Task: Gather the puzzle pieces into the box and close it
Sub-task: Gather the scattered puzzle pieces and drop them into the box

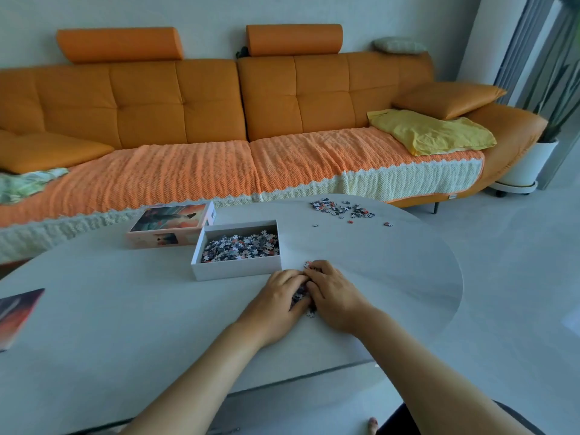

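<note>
An open white box (235, 271) sits on the table, partly filled with small puzzle pieces. Its lid (171, 226), printed with an orange picture, lies just behind and left of it. My left hand (276, 301) and my right hand (335, 296) are cupped together on the table right of the box's front corner, pressed around a small heap of puzzle pieces (299, 298). A few pieces poke out at my fingertips and under my palms. A scattered group of loose pieces (342, 210) lies at the table's far right.
The table (125, 309) is pale grey with a rounded right end. A printed picture sheet (17, 315) lies at its left edge. An orange sofa (244, 120) runs behind the table. A white planter (524, 166) stands on the floor at the far right.
</note>
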